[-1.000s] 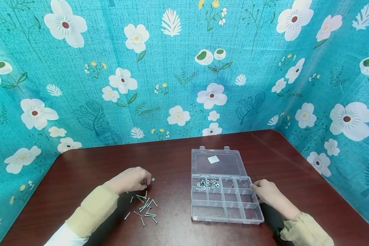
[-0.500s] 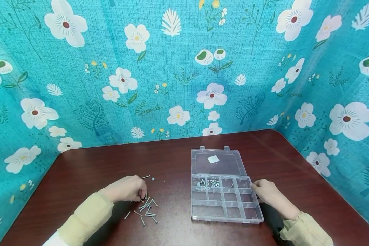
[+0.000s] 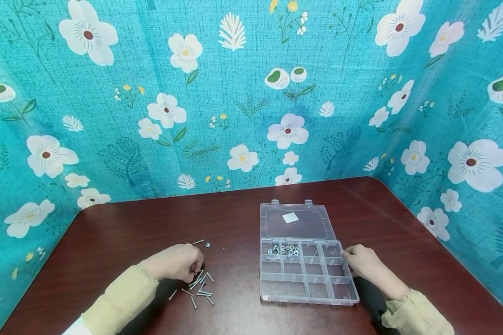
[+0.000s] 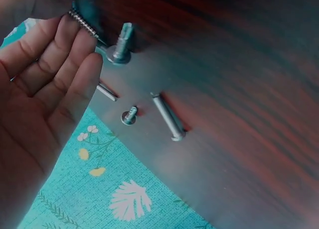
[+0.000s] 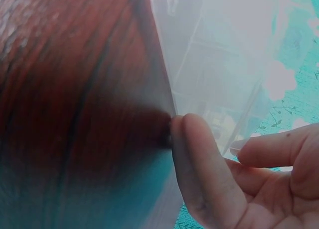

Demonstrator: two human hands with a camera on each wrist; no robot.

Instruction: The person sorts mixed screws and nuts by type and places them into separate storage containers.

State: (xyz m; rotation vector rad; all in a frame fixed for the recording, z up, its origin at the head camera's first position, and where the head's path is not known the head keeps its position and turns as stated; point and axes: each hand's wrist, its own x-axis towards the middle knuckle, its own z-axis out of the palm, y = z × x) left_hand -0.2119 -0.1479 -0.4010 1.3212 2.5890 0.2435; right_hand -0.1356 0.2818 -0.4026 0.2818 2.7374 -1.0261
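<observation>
Over a loose pile of screws [image 3: 200,280] on the left of the table, my left hand [image 3: 179,263] points down with its fingers bent. The left wrist view shows a threaded screw [image 4: 84,24] pinched at its fingertips. Past it, a short screw [image 4: 119,47] stands on its head. My right hand [image 3: 365,265] grips the right wall of a clear compartment box [image 3: 306,301], thumb on one side and fingers on the other. In the box's back-left compartments lie short bolts [image 3: 275,249] and several nuts [image 3: 292,250].
The box's hinged lid [image 3: 297,221] lies open toward the back, with a white sticker [image 3: 290,217] on it. Beyond the left hand are a long screw [image 3: 198,242] and a short one [image 3: 207,244]. A blue floral cloth [image 3: 218,102] hangs behind the brown table [image 3: 234,209].
My left hand has come back toward me from the far short screw to the pile, uncovering the long screw near it. The right hand has stayed on the box.
</observation>
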